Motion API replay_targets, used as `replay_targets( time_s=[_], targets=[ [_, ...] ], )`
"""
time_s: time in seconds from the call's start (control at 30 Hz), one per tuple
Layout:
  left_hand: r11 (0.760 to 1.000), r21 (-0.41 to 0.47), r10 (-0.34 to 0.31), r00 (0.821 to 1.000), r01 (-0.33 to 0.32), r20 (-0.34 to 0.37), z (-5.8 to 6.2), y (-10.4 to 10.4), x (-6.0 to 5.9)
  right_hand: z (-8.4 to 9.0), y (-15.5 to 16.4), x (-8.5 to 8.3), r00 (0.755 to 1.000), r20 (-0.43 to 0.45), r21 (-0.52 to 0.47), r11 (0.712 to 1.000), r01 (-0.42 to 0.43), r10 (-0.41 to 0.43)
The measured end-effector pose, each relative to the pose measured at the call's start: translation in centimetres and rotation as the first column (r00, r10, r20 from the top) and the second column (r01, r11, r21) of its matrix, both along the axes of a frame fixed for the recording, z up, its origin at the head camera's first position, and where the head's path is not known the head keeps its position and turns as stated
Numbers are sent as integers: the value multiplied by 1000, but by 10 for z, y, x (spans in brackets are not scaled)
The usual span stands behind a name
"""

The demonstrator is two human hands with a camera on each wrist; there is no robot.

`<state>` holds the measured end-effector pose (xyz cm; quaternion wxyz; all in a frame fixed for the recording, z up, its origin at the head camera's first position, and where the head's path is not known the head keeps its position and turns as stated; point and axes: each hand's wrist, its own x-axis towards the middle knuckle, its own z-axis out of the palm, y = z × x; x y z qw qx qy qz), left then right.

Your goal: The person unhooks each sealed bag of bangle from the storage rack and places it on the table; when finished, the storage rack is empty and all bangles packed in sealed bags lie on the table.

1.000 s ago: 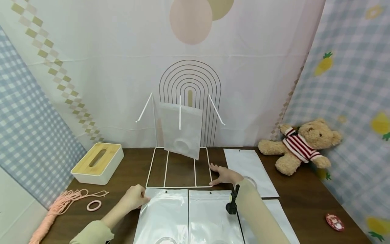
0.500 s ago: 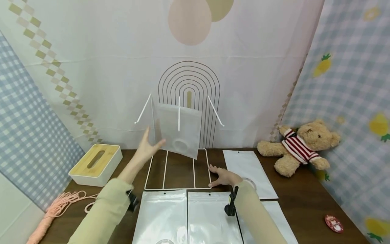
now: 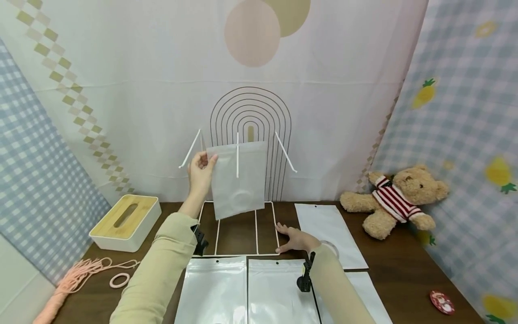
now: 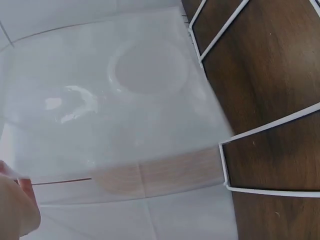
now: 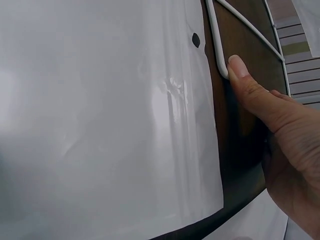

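Observation:
A translucent zip bag (image 3: 236, 191) with a ring shape showing inside hangs on the middle arm of a white wire rack (image 3: 256, 231). My left hand (image 3: 200, 173) pinches the bag's upper left edge between thumb and fingers. In the left wrist view the bag (image 4: 145, 115) fills much of the picture, and only part of the left hand (image 4: 17, 207) shows at lower left. My right hand (image 3: 297, 238) rests at the front right corner of the rack's base, fingers spread. Its thumb (image 5: 242, 75) touches that corner in the right wrist view.
Several flat silvery bags lie in front, among them a left bag (image 3: 216, 288) and a middle bag (image 3: 279, 288). Further right lies another bag (image 3: 323, 225). Around them are a tissue box (image 3: 125, 222), pink cord (image 3: 73, 283), a pink ring (image 3: 119, 280), a teddy bear (image 3: 400, 195) and a round badge (image 3: 442, 302).
My left hand has left the flat bag in front, risen to the hanging bag and pinched its edge. The hanging bag has turned. The right hand stays at the rack corner.

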<state>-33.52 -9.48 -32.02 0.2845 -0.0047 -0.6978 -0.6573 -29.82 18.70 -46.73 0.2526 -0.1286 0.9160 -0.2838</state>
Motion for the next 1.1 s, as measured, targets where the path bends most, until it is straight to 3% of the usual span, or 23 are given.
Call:
replay_targets(
  time_s=[0.1,0.33,0.6,0.77,0.93,1.1],
  targets=[
    [1000,7,-7,1000,7,-5,1,-1,9,-1,2,-1,1000,2,9,1000,2,-2],
    [985,73,-159,986,155,49,5,-7,38,-2,6,-1,1000,-13,15,1000,-3,3],
    [949,195,-279,947,246,160,4,-11,79,-1,7,3,1000,-15,-1,1000,3,-3],
    [909,297,-360,910,293,204,5,-14,97,-2,6,3,1000,-15,4,1000,-3,3],
    [876,352,-418,882,328,216,10,-17,112,-4,5,3,1000,-9,19,1000,-11,11],
    [866,335,-444,878,370,180,19,-20,125,-4,5,1,1000,-5,11,1000,-8,8]
  ],
)
